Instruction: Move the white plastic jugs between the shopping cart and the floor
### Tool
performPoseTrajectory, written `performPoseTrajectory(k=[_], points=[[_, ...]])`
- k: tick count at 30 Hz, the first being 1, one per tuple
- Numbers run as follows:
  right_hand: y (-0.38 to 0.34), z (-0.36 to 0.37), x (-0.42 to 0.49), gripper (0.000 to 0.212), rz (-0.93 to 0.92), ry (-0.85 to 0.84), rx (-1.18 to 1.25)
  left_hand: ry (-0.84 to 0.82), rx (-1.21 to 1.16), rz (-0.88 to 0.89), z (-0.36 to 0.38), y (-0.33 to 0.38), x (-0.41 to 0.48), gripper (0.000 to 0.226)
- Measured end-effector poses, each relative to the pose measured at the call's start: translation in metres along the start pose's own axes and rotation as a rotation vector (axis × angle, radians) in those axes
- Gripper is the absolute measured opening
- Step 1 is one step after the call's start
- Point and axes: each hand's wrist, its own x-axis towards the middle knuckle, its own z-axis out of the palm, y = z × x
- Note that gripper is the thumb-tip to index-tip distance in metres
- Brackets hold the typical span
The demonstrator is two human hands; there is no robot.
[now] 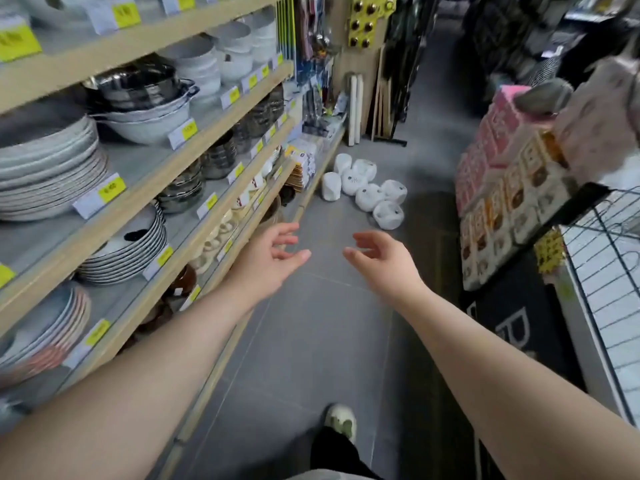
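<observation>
Only blurred, illegible price tags [110, 192]

- The left grip [273, 249] and right grip [375, 258] are bare hands.
- The left forearm [156, 358] and right forearm [485, 348] are bare along all their visible length.
- The shoe [341, 422] is whitish with greenish patches and a rounded toe.
- The trouser leg [332, 452] is black and loose.
- The edge of a grey garment [322, 475] shows at the bottom of the frame.
</observation>
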Motion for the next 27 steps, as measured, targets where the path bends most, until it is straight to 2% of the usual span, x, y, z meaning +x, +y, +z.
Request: performPoseTrajectory(k=[7,14,21,27], points=[[0.010,-0.058,0.168,0.039,0.021,0.015,-0.009,0.004,-0.010,-0.007,0.044,0.035,0.163,0.051],[0.029,-0.075,0.313,0.039,0.076,0.004,-0.001,-0.050,-0.008,-0.024,0.075,0.037,0.313,0.048],[0.047,-0.083,0.476,0.039,0.193,0.086,0.023,-0.164,0.006,-0.014,0.107,0.031,0.503,0.046],[0.072,-0.115,0.581,0.037,0.299,0.175,0.045,-0.280,0.031,-0.026,0.151,0.042,0.635,0.044]])
